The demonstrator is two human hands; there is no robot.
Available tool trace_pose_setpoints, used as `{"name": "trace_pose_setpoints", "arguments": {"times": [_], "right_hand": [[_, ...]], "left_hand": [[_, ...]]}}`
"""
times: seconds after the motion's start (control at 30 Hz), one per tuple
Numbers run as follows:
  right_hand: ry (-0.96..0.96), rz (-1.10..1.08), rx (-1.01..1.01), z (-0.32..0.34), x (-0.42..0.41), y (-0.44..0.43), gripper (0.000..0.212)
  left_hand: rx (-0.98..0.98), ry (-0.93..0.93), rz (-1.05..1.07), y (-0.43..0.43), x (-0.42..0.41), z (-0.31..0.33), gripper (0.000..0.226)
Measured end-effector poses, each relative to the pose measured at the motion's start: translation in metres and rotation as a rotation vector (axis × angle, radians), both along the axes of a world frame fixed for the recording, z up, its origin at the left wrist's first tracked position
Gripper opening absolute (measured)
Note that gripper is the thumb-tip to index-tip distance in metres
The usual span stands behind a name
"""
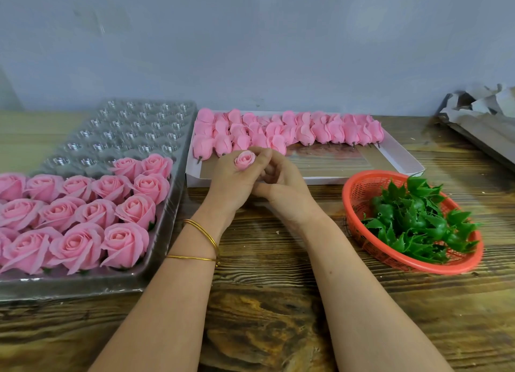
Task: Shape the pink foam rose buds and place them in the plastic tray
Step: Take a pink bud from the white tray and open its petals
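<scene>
Head view: gripped a small pink foam rose bud (pixel 244 159) in the curled fingers of the left hand (pixel 232 183), pinched its petals with the right hand (pixel 281 178), just over the near edge of the white box (pixel 400 155) of unshaped buds (pixel 306 131). Showed, left of the hands, the clear plastic tray (pixel 173 194) with its near rows filled with opened roses (pixel 97 212), and to the right a red basket (pixel 351 188) of green calyxes (pixel 418 221) on the wooden table (pixel 264 302).

A plain grey-blue wall (pixel 250 51) stands behind a dark-grained wooden table (pixel 264 302); crumpled grey cardboard (pixel 479 112) lies at its far right.

One head-worn view looks forward and down, close over the wooden table (pixel 278 302).
</scene>
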State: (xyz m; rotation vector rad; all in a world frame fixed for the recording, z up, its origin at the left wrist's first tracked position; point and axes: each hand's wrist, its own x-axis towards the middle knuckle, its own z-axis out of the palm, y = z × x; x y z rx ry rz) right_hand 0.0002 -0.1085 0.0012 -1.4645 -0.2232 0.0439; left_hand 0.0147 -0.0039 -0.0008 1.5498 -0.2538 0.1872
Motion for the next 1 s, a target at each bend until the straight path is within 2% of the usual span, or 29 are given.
{"name": "trace_pose_setpoints", "arguments": {"times": [0.1,0.2,0.27,0.53,0.73,1.0], "right_hand": [[-0.03,-0.022,-0.031,0.0004,-0.0004,0.0008,0.054],[-0.075,-0.061,-0.104,-0.0013,-0.0002,0.0014,0.049],[-0.092,-0.08,-0.115,-0.0027,0.0009,0.0015,0.05],[-0.099,-0.098,-0.081,-0.0048,0.0037,0.0021,0.05],[-0.03,-0.013,-0.019,-0.0061,0.0053,-0.0011,0.055],[-0.064,-0.013,-0.022,-0.0033,0.0041,0.0002,0.051]], "left_hand": [[-0.043,0.033,0.031,-0.0035,-0.001,0.0021,0.029],[-0.106,0.072,0.054,-0.0059,0.0001,0.0024,0.039],[-0.136,0.09,0.039,-0.0071,0.0009,0.0022,0.035],[-0.083,0.065,0.024,-0.0044,0.0014,0.0001,0.02],[-0.062,0.046,-0.019,-0.001,-0.0009,0.0011,0.023],[-0.042,0.025,0.024,-0.0018,-0.0007,0.0016,0.031]]}}
